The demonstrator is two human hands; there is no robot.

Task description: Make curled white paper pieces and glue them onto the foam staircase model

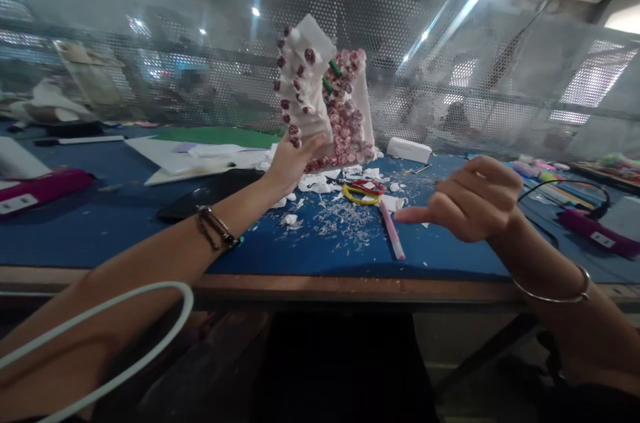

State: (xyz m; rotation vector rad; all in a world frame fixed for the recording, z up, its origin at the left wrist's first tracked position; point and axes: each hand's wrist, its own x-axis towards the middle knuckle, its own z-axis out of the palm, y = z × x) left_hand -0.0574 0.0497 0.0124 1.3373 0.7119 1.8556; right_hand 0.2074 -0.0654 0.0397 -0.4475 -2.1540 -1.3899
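My left hand (295,159) is raised above the table, its fingers wrapped round the lower edge of a white craft model (320,103). Dark pink rolled rosettes stud the model's left face and densely cover its inner face, where a few green pieces also show. My right hand (475,199) hovers to the right with its fingers curled in and the thumb stretched out leftward; nothing shows in it. Close to that thumb, a pink pen-like tool (391,233) lies on the blue table. Scissors with red and yellow handles (361,193) lie just behind the tool.
White scraps and shavings (345,226) litter the blue tabletop (280,253). A black flat object (215,193) lies under my left forearm. White and green sheets (200,143) spread behind it. Purple devices (600,233) stand at both sides. A pale cable (185,296) loops across my left arm.
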